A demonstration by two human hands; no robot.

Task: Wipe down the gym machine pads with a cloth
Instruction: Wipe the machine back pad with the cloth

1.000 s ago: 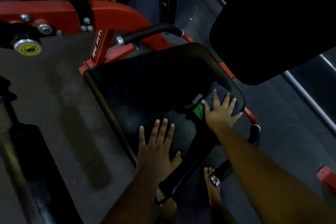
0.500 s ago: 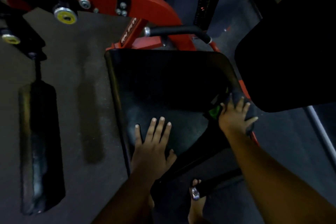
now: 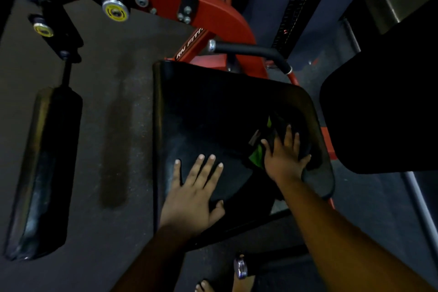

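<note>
A black seat pad (image 3: 213, 106) of a red-framed gym machine fills the middle of the head view. My left hand (image 3: 194, 194) lies flat on its near left part, fingers spread, holding nothing. My right hand (image 3: 284, 156) presses a dark cloth (image 3: 258, 155) with a green patch against the pad's right side. The cloth bunches up beyond my fingers. A second black pad (image 3: 384, 102), the backrest, hangs at the right, just past my right hand.
A black roller pad (image 3: 45, 168) on a rod stands at the left above the dark rubber floor (image 3: 113, 125). The red frame (image 3: 189, 2) and a black handle bar (image 3: 251, 51) lie beyond the seat. My bare foot (image 3: 203, 287) shows at the bottom edge.
My right hand has slid the cloth along the seat's right side, from the edge back inward. My left hand stays flat on the pad. The view has shifted left, showing the roller pad.
</note>
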